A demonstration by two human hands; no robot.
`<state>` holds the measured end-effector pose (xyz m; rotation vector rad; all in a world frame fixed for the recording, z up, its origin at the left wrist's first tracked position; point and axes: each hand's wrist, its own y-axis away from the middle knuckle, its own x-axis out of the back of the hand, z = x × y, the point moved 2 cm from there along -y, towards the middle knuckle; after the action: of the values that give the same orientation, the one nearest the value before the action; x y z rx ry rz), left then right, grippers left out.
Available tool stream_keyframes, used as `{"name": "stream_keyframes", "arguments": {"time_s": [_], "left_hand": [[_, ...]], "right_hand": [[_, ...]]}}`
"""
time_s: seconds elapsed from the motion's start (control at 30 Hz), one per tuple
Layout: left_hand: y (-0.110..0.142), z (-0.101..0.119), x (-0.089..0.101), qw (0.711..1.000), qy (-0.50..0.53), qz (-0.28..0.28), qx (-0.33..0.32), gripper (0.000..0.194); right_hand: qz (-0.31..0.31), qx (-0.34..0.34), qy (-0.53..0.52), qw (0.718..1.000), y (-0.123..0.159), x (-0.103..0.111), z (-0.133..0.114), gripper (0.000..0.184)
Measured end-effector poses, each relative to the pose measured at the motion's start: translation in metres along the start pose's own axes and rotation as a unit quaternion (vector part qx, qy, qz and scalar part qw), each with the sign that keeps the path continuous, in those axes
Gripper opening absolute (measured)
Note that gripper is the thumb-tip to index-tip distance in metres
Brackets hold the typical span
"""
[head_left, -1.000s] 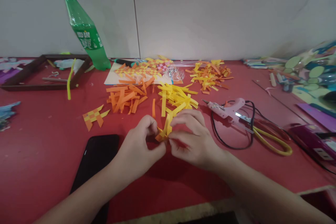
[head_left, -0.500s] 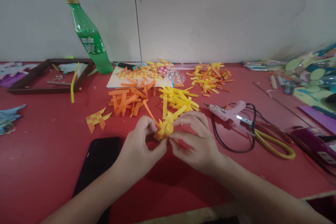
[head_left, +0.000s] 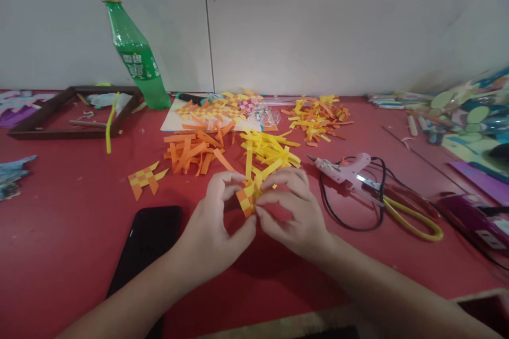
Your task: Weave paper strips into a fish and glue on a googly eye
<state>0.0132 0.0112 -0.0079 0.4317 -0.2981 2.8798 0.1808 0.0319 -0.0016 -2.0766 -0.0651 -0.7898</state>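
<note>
Both hands pinch one small woven piece [head_left: 246,199] of orange and yellow paper strips, held just above the red table [head_left: 71,222]. My left hand [head_left: 217,222] grips its left side with thumb and fingers. On the right side my right hand [head_left: 292,212] pinches it, fingers curled. Loose strip ends stick up from the piece. Behind the hands lie a pile of yellow strips [head_left: 268,151] and a pile of orange strips [head_left: 193,148]. A finished woven piece [head_left: 145,179] lies to the left.
A black phone [head_left: 147,243] lies near my left forearm. A pink glue gun [head_left: 345,167] with black cord and yellow-handled scissors [head_left: 405,209] lie to the right. A green bottle [head_left: 135,53], a wooden frame [head_left: 71,111], more strips [head_left: 318,114] and craft clutter line the back.
The woven piece has been turned in my fingers, so its checkered face now shows. Both hands shifted slightly away from me. The camera view moved a little.
</note>
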Motion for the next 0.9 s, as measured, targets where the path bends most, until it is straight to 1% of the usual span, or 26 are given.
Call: {"name": "stream_keyframes", "arguments": {"time_s": [0.17, 0.33, 0.47, 0.63, 0.77, 0.9], "left_hand": [[-0.0029, -0.0032, 0.0014, 1.000, -0.011, 0.011, 0.014, 0.046], [-0.0038, -0.0021, 0.0041, 0.999, 0.005, 0.027, 0.029, 0.040], [-0.0040, -0.0018, 0.0040, 0.999, 0.022, 0.017, 0.032, 0.039], [-0.0034, -0.0015, 0.0033, 1.000, -0.009, 0.011, 0.021, 0.044], [-0.0023, -0.0002, 0.0034, 1.000, -0.026, 0.005, 0.007, 0.046], [-0.0010, 0.0021, 0.0022, 1.000, -0.007, 0.004, 0.005, 0.049]], "right_hand": [[0.007, -0.012, 0.004, 1.000, 0.0025, -0.0050, 0.0019, 0.008], [0.019, 0.006, 0.019, 1.000, 0.0025, -0.0044, 0.0005, 0.011], [0.013, 0.021, 0.026, 0.999, 0.0022, -0.0025, -0.0017, 0.014], [0.007, 0.034, 0.029, 0.999, 0.0018, -0.0011, -0.0033, 0.015], [-0.001, 0.022, 0.012, 1.000, 0.0008, -0.0008, -0.0039, 0.015], [-0.008, 0.002, 0.009, 1.000, 0.0014, -0.0013, -0.0033, 0.011]]}}
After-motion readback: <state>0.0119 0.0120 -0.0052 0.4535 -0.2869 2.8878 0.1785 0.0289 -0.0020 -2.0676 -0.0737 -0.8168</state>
